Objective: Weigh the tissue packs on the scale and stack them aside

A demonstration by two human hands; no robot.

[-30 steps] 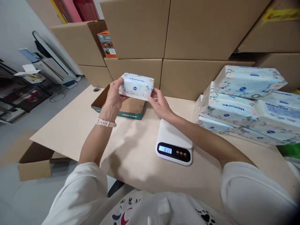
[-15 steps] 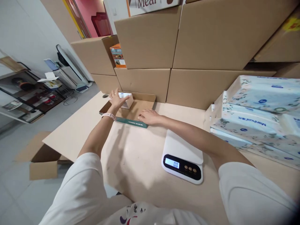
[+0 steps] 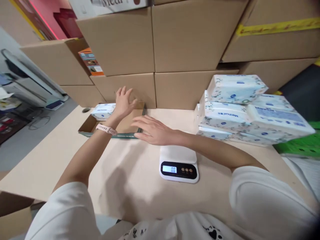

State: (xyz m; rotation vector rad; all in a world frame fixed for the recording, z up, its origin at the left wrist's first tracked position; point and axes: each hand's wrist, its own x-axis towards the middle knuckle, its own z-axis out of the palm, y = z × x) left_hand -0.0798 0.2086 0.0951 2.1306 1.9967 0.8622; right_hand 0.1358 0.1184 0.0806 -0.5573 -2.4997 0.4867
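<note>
My left hand [image 3: 123, 104], with a pale pink band on its wrist, hovers over a shallow cardboard tray [image 3: 87, 126]. Its fingers are spread and hold nothing. A white and blue floral tissue pack [image 3: 103, 111] lies in the tray's left end, just left of that hand. By the tray's right front corner is my right hand [image 3: 155, 130], fingers stretched out and nothing in them; whether it touches the tray I cannot tell. Below it on the table sits a white kitchen scale [image 3: 178, 166] with a lit display reading 0.0.
Several tissue packs [image 3: 225, 115] are stacked on the right of the table [image 3: 140, 196]. Large cardboard boxes [image 3: 185, 36] form a wall along the back. A green crate [image 3: 300, 145] stands beyond the right edge, and an open carton [image 3: 15, 213] is at lower left.
My view has turned to the right. The left hand has come off the tissue pack, which stays in the tray. My right hand has lifted from the tray's edge and its fingers have straightened.
</note>
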